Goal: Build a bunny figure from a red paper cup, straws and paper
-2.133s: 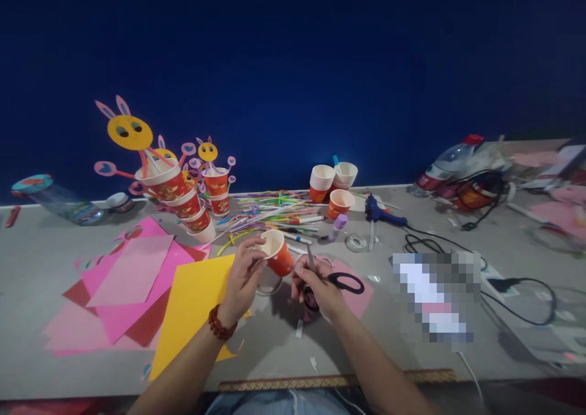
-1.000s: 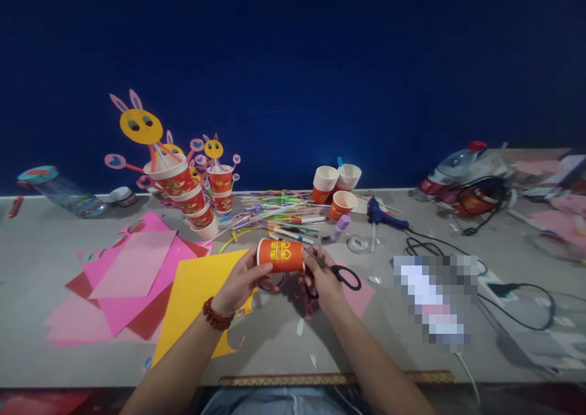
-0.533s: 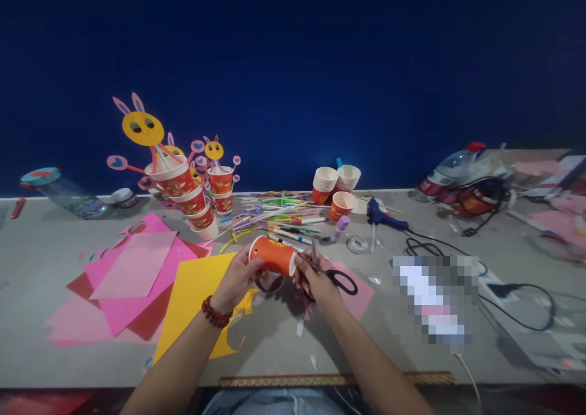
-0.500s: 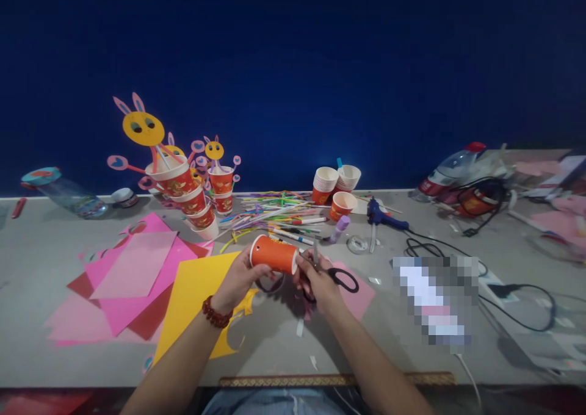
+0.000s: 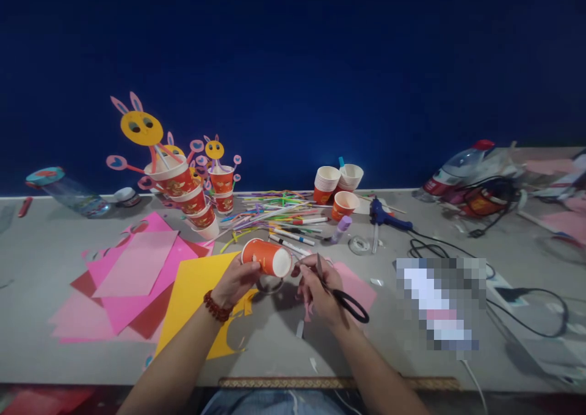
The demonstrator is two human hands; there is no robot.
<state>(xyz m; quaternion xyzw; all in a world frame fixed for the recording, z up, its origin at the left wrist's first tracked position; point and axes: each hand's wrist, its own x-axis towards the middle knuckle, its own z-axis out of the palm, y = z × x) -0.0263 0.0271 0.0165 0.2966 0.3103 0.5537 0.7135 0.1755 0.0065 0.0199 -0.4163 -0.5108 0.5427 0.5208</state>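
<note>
My left hand [image 5: 237, 279], with a beaded bracelet at the wrist, grips an orange-red paper cup [image 5: 263, 257] lying on its side in the air. The cup's white round end faces right, toward my other hand. My right hand [image 5: 321, 290] is closed around black-handled scissors [image 5: 350, 305], whose blade points up and away from me. A small gap separates its fingertips from the cup. Beneath my left forearm lies a yellow paper sheet [image 5: 185, 305] with cut-out curves. Pink paper [image 5: 354, 284] lies behind my right hand.
Finished cup figures [image 5: 176, 180] stand at the back left, near loose pink sheets [image 5: 137, 265]. Pipe cleaners and markers [image 5: 279, 213] spread behind my hands. Stacked cups [image 5: 326, 184], a glue stick [image 5: 342, 227], tape [image 5: 359, 245] and a blue glue gun [image 5: 384, 216] with its cord lie to the right.
The cup has turned so its white end shows more toward me, and it has shifted slightly left. My right hand has drawn away from it, and the scissors have swung in the hand.
</note>
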